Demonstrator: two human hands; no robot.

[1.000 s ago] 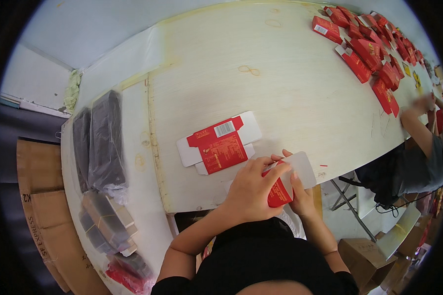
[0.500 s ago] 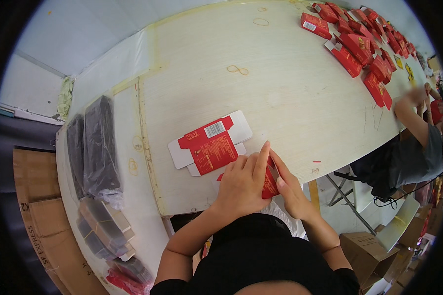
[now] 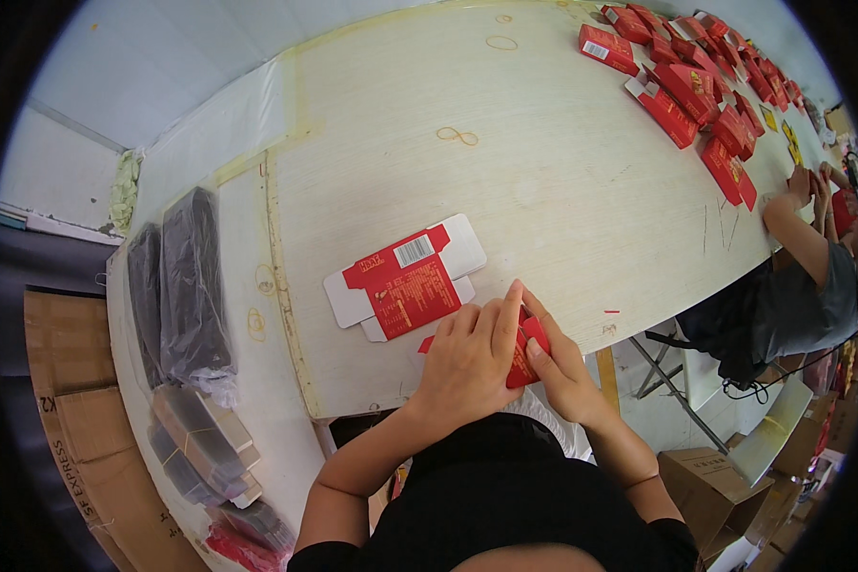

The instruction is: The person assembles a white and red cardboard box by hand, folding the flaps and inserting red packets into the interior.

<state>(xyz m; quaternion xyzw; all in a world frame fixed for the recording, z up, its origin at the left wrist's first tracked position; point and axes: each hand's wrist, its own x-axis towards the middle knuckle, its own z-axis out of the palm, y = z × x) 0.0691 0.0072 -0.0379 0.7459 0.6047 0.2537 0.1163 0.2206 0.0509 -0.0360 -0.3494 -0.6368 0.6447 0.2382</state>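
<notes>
Between both hands, at the table's near edge, is a small red folding carton (image 3: 526, 355), partly covered by my fingers. My left hand (image 3: 469, 360) lies along its left side, fingers stretched out and pressed against it. My right hand (image 3: 564, 370) wraps the right side, with its thumb on the carton's red face. The two hands' fingertips meet at the far end. Just beyond my left hand lies a flattened red carton (image 3: 412, 290) with white flaps and a barcode. Another red piece (image 3: 426, 345) peeks out beside my left hand, mostly hidden.
Many red cartons (image 3: 691, 91) are heaped at the table's far right. A co-worker's hands (image 3: 810, 186) are at the right edge. Black wrapped bundles (image 3: 193, 286) and banded clear plastic sleeves (image 3: 195, 439) lie along the left. Brown cardboard boxes (image 3: 710, 491) stand at lower right.
My right thumb has shifted up and left on the carton. The dark gap seen between the hands now shows red panel. The co-worker's blurred hand has moved and now shows clearly.
</notes>
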